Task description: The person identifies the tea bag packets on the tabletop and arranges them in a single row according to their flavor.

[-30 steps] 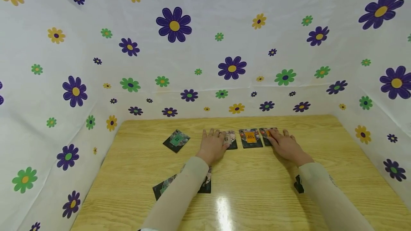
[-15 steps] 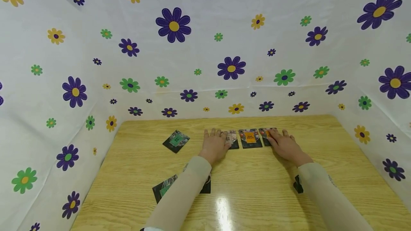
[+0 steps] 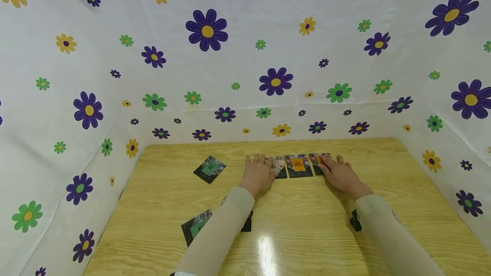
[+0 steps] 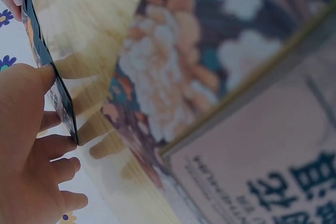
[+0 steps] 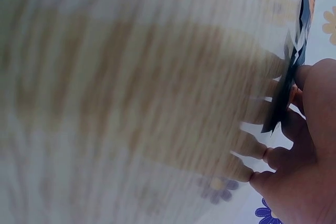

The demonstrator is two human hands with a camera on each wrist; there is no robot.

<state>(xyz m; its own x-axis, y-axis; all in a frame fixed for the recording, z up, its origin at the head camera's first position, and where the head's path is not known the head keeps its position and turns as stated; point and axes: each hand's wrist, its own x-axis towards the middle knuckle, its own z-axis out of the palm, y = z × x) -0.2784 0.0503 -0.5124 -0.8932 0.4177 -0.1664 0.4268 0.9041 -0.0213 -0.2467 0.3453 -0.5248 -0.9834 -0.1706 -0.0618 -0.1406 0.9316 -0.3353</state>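
My left hand (image 3: 258, 176) rests with its fingers extended on a flat square packet (image 3: 281, 168) with a pale label. Part of that packet is hidden under the fingers. In the left wrist view the thumb and fingers touch the packet's edges (image 4: 64, 106). To its right lies a packet with an orange label (image 3: 298, 165), a narrow gap away. The row ends with a second orange-labelled packet (image 3: 316, 164), partly covered by my right hand (image 3: 341, 176). The right wrist view shows those fingers spread at the packet's dark, crinkled end (image 5: 278, 106).
A green-labelled packet (image 3: 209, 168) lies turned at the back left. Nearer, another green-labelled packet (image 3: 195, 225) and a dark packet (image 3: 247, 223) are partly under the left sleeve. A dark packet (image 3: 356, 220) shows beside the right sleeve. Flowered cloth (image 3: 207, 76) surrounds the wooden table (image 3: 299, 242).
My left hand and the pale-labelled packet have slid slightly right, narrowing the gap to the middle orange-labelled packet. My right hand stays in place on the end packet.
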